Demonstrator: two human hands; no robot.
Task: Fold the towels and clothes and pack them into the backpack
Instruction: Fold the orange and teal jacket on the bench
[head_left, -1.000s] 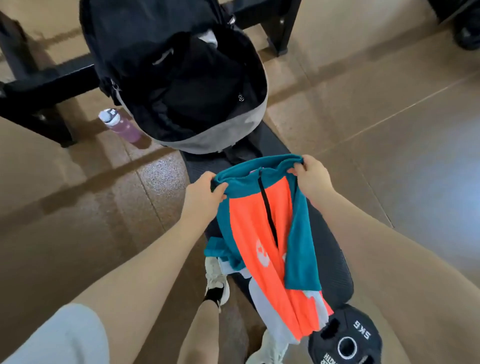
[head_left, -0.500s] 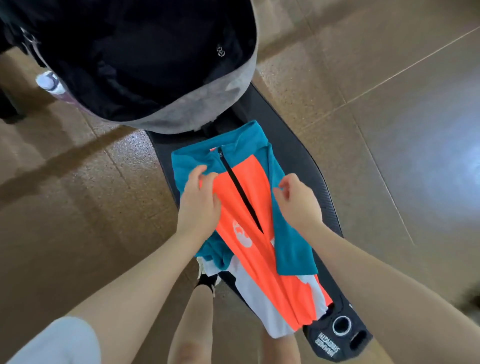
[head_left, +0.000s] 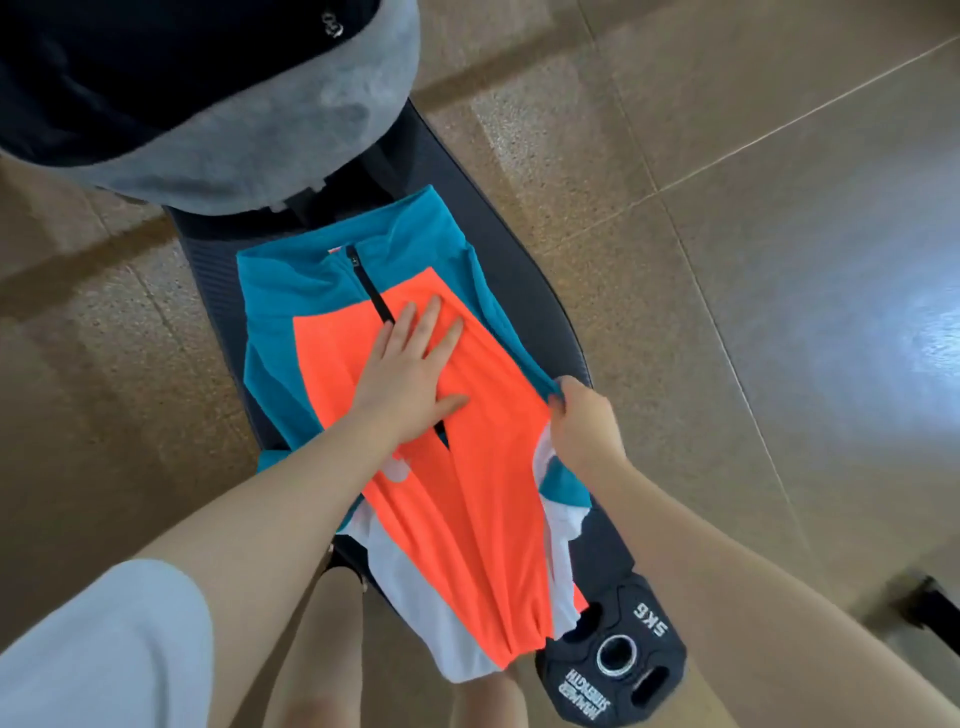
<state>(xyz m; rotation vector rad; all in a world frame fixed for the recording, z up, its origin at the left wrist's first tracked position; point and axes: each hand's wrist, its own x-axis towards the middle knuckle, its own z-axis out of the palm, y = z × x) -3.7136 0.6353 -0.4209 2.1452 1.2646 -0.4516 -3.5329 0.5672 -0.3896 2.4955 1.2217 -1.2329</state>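
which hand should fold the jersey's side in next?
Right, probably. The right hand already pinches the jersey at its right edge, ready to fold inward. The left hand lies flat on the orange front, pinning it.

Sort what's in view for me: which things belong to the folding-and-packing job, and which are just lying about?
Part of the job:
- teal, orange and white zip-neck jersey, spread on the bench
- black backpack with grey rim, at the bench's far end
- left hand, pressing flat on the jersey
- right hand, pinching the jersey's right edge

Just lying about:
- black padded bench
- black 5 kg weight plate
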